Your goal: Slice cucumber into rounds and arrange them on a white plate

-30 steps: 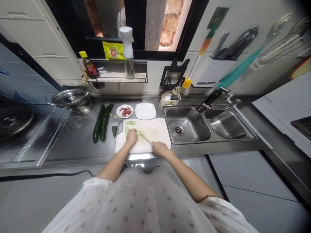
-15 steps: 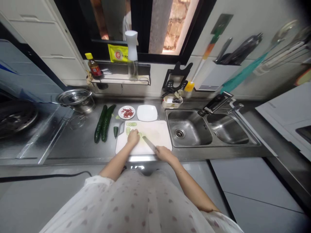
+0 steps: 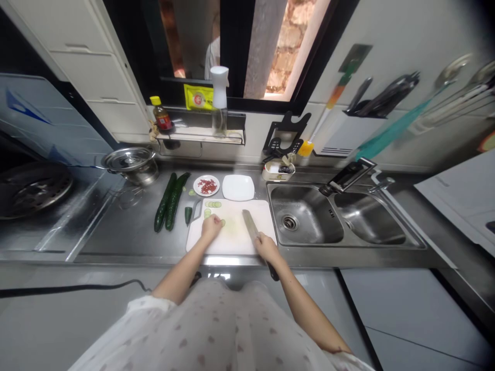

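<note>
My left hand (image 3: 211, 227) is over the left part of the white cutting board (image 3: 235, 245), its fingers closed on a thin cucumber slice (image 3: 223, 222) that shows at the fingertips. Just beyond it, several cucumber slices (image 3: 213, 204) lie in short overlapping rows on the board. In my right hand (image 3: 266, 247), closed around it, is a kitchen knife (image 3: 250, 223); the blade points away from me over the right half of the board, apart from the slices. The dark end of its handle sticks out below my palm.
Left of the board are a cucumber end piece (image 3: 187, 215) and two whole cucumbers (image 3: 170, 202). Behind it stand a plate of chopped red pieces (image 3: 206, 186) and a white square plate (image 3: 238, 187). A double sink (image 3: 305, 214) is at the right, a steel pot (image 3: 131, 165) at the left.
The knife has moved right, away from my left hand, and its blade now points more directly away from me. My left hand now pinches a slice. The view has shifted slightly.
</note>
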`<action>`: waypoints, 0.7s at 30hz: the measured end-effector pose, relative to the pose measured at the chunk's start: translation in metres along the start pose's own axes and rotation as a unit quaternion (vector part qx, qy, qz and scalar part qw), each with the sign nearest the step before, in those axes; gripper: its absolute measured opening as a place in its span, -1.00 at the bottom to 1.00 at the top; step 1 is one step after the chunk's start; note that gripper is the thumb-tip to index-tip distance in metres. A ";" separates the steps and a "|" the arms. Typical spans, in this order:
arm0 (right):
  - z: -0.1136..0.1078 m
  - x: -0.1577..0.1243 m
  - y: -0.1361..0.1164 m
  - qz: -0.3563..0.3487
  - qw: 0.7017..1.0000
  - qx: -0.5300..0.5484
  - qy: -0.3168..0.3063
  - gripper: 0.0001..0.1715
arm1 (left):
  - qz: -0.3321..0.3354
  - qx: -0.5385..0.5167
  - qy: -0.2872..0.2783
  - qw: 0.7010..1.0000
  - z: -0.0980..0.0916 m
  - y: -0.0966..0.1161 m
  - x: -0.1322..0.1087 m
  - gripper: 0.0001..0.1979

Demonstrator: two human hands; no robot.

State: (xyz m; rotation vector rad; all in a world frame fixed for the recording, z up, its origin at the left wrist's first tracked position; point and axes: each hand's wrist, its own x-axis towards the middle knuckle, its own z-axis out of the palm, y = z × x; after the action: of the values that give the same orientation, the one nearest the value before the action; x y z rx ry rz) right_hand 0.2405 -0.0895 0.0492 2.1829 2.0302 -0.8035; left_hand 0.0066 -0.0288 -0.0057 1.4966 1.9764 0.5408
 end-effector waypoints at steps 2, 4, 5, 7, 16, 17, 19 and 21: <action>0.001 0.002 -0.003 0.008 1.000 -0.004 0.009 -0.70 | -0.018 -0.024 0.026 0.999 -0.004 -0.008 -0.002 -0.85; 0.001 0.004 -0.005 0.010 1.000 -0.005 0.014 -0.67 | -0.030 -0.037 0.054 0.997 -0.008 -0.017 -0.002 -0.86; 0.002 0.005 -0.006 0.010 1.000 -0.006 0.016 -0.66 | -0.036 -0.040 0.069 0.996 -0.010 -0.022 -0.002 -0.87; 0.003 0.007 -0.008 0.008 1.000 -0.011 0.016 -0.64 | -0.043 -0.041 0.089 0.994 -0.013 -0.030 -0.001 -0.88; 0.006 0.010 -0.011 0.002 1.000 -0.028 0.006 -0.67 | -0.047 0.005 0.113 0.992 -0.020 -0.040 0.002 -0.84; 0.006 0.010 -0.011 0.001 1.000 -0.027 0.005 -0.67 | -0.046 0.014 0.113 0.992 -0.020 -0.040 0.001 -0.82; 0.006 0.010 -0.010 -0.002 1.000 -0.025 0.001 -0.66 | -0.046 0.035 0.107 0.993 -0.021 -0.040 -0.002 -0.80; 0.006 0.011 -0.011 -0.002 1.000 -0.024 -0.006 -0.64 | -0.054 0.059 0.097 0.992 -0.023 -0.039 -0.005 -0.79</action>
State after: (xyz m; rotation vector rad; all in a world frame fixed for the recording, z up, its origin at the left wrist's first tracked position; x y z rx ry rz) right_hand 0.2286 -0.0803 0.0426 2.1440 2.0261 -0.7577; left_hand -0.0355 -0.0438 -0.0125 1.4426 2.2594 0.5494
